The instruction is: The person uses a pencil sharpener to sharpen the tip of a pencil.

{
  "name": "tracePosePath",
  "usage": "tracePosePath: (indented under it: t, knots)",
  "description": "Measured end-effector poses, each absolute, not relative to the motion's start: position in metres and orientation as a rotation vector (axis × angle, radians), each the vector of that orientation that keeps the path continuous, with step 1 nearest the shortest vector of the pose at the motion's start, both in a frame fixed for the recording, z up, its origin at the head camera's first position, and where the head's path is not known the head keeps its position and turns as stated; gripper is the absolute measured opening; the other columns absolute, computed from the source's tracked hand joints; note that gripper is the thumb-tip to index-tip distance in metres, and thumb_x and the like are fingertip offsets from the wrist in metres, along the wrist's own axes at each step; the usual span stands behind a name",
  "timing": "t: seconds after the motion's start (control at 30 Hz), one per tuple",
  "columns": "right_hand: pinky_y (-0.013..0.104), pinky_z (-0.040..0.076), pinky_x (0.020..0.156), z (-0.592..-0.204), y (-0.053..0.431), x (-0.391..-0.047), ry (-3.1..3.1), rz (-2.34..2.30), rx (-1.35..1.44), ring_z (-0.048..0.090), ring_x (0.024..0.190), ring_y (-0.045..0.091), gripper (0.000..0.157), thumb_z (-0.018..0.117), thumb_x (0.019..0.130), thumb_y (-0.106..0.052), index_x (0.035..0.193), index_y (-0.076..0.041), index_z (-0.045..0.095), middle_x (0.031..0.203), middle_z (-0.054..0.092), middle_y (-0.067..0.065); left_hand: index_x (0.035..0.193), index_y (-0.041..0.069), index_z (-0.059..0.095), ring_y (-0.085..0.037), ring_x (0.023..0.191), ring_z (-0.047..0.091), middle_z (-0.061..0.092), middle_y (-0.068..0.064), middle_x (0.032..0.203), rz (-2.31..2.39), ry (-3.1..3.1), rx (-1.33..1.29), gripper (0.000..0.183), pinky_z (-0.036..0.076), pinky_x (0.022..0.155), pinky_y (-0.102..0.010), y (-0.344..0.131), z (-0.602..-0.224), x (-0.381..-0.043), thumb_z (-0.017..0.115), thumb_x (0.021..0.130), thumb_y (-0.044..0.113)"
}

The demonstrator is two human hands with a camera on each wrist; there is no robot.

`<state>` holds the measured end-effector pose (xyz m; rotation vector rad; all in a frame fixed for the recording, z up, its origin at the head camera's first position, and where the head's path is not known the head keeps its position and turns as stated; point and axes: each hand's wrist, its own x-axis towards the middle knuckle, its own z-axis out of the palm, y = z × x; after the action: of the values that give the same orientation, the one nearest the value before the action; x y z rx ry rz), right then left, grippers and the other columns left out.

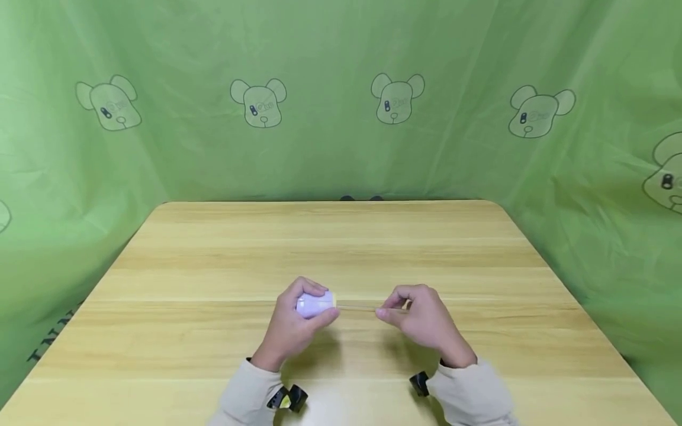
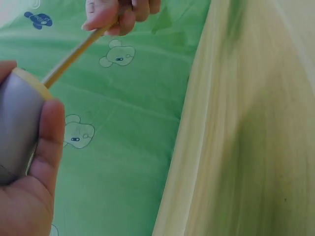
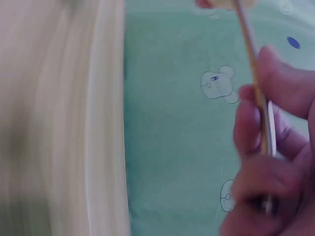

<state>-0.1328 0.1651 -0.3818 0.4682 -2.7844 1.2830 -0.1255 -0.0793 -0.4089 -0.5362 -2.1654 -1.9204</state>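
Above the middle of the wooden table, my left hand grips a rounded lavender pencil sharpener with a yellow rim, the thumb along its near side. In the left wrist view the sharpener shows its yellow-rimmed face, partly covered by fingers. A thin yellowish pencil runs straight out of that face to the right. My right hand pinches the pencil between thumb and fingers some way from the rim. In the right wrist view the far part of the pencil passes through the curled fingers; its inserted tip is hidden.
The pale wooden table extends around both hands. Green cloth printed with bear heads hangs behind and beside it. Black wrist devices sit by the light sleeves. Two small dark shapes show at the table's back edge.
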Motion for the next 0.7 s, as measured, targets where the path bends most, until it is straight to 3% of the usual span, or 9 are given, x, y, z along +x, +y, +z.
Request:
tracePosePath:
  t: [0.07, 0.13, 0.23, 0.3, 0.4, 0.5, 0.7]
  knots:
    - [0.026, 0.047, 0.054, -0.387, 0.163, -0.134, -2.667, 1.165, 0.549, 0.053, 0.062, 0.011, 0.013, 0.083, 0.076, -0.012, 0.082, -0.011, 0.072, 0.084, 0.068, -0.001, 0.096, 0.004, 0.056, -0.024, 0.079, 0.062, 0.061, -0.014, 0.104, -1.963, -2.169, -0.454, 0.031, 0.058, 0.062, -0.033, -0.079, -0.408, -0.126, 0.079, 0.076, 0.003]
    - [0.029, 0.047, 0.068, -0.394, 0.159, -0.136, -2.509, 1.007, 0.600, 0.057, 0.064, 0.013, 0.021, 0.088, 0.069, -0.010, 0.084, -0.011, 0.073, 0.086, 0.068, 0.000, 0.099, 0.002, 0.055, -0.024, 0.076, 0.064, 0.060, -0.017, 0.103, -2.007, -2.176, -0.386, 0.031, 0.059, 0.063, -0.039, -0.079, -0.408, -0.126, 0.078, 0.078, 0.004]
    - [0.046, 0.040, 0.085, -0.403, 0.150, -0.138, -2.275, 0.807, 0.596, 0.064, 0.072, 0.019, 0.024, 0.090, 0.063, -0.006, 0.081, -0.010, 0.073, 0.083, 0.069, 0.001, 0.103, -0.001, 0.053, -0.025, 0.070, 0.066, 0.059, -0.021, 0.101, -2.075, -2.186, -0.308, 0.031, 0.059, 0.065, -0.047, -0.079, -0.406, -0.126, 0.075, 0.083, 0.006]
    - [0.051, 0.035, 0.084, -0.406, 0.143, -0.139, -2.146, 0.736, 0.580, 0.065, 0.076, 0.024, 0.026, 0.090, 0.061, -0.004, 0.080, -0.010, 0.073, 0.081, 0.069, 0.002, 0.105, -0.002, 0.052, -0.026, 0.069, 0.066, 0.058, -0.022, 0.101, -2.098, -2.193, -0.261, 0.032, 0.058, 0.066, -0.051, -0.080, -0.405, -0.126, 0.074, 0.085, 0.008]
    - [0.048, 0.035, 0.080, -0.409, 0.135, -0.139, -1.996, 0.739, 0.596, 0.062, 0.073, 0.025, 0.022, 0.087, 0.064, -0.003, 0.079, -0.008, 0.072, 0.079, 0.067, 0.004, 0.107, -0.004, 0.050, -0.027, 0.070, 0.066, 0.056, -0.023, 0.102, -2.143, -2.171, -0.198, 0.033, 0.059, 0.066, -0.047, -0.080, -0.403, -0.127, 0.072, 0.087, 0.011]
    - [0.046, 0.030, 0.074, -0.411, 0.128, -0.141, -1.868, 0.737, 0.629, 0.057, 0.068, 0.024, 0.013, 0.082, 0.071, -0.016, 0.075, -0.008, 0.072, 0.078, 0.063, 0.005, 0.107, -0.006, 0.049, -0.026, 0.072, 0.063, 0.054, -0.023, 0.101, -2.206, -2.124, -0.157, 0.034, 0.060, 0.063, -0.042, -0.081, -0.401, -0.127, 0.072, 0.087, 0.010]
    - [0.042, 0.023, 0.067, -0.416, 0.124, -0.146, -1.744, 0.721, 0.642, 0.052, 0.056, 0.016, 0.040, 0.071, 0.085, -0.041, 0.062, -0.008, 0.071, 0.066, 0.056, -0.001, 0.104, -0.007, 0.047, -0.024, 0.068, 0.060, 0.054, -0.021, 0.096, -2.299, -2.054, -0.154, 0.032, 0.059, 0.059, -0.044, -0.081, -0.401, -0.129, 0.070, 0.087, 0.008]
